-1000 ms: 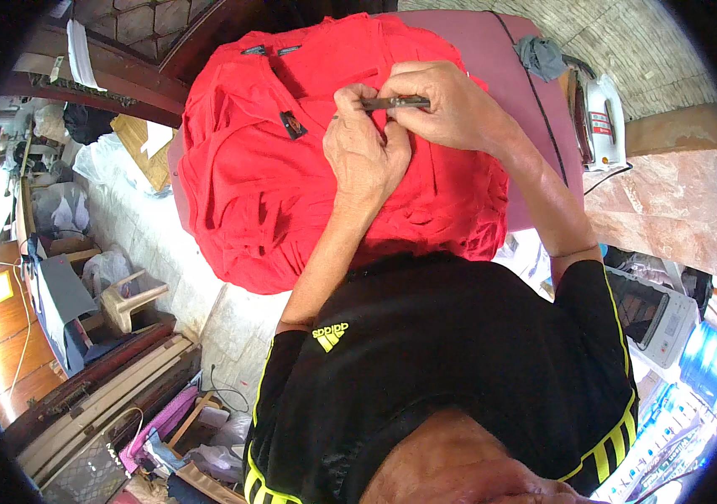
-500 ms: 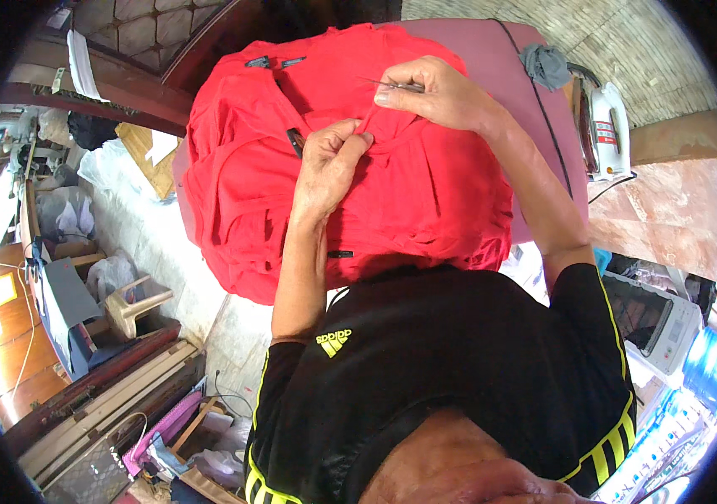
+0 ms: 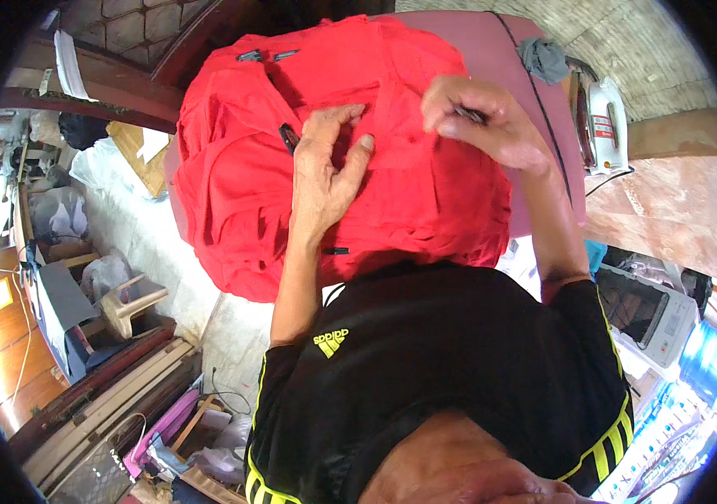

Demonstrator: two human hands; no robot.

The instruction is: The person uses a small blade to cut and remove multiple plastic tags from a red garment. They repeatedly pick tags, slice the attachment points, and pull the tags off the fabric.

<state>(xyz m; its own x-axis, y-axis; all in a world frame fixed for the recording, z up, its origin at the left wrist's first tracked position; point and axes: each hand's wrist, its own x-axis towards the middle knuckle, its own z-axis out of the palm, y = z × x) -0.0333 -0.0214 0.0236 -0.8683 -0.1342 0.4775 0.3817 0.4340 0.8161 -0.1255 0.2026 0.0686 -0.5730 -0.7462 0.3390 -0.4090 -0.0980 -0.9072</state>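
A heap of red cloth garments [image 3: 241,193] with small dark tags lies spread in front of me. My left hand [image 3: 329,164] rests on the cloth, its thumb and fingers apart, with nothing gripped. To its right, my right hand [image 3: 484,122] hovers over the cloth with curled fingers. Tucked in that hand is a small dark metal tool, apparently thread snips [image 3: 469,114], mostly hidden by the fingers. A black tag [image 3: 289,139] sits beside my left fingers.
Under the cloth is a pink padded board [image 3: 535,143] crossed by a black cord. A white iron [image 3: 608,126] and a grey rag [image 3: 543,60] are at the far right. A wooden stool [image 3: 132,302] stands at the left, near plastic bags and planks.
My left hand has let go of the pinched red cloth and spread its fingers. My right hand has moved right and slightly nearer, and the tool's thin blade no longer shows.
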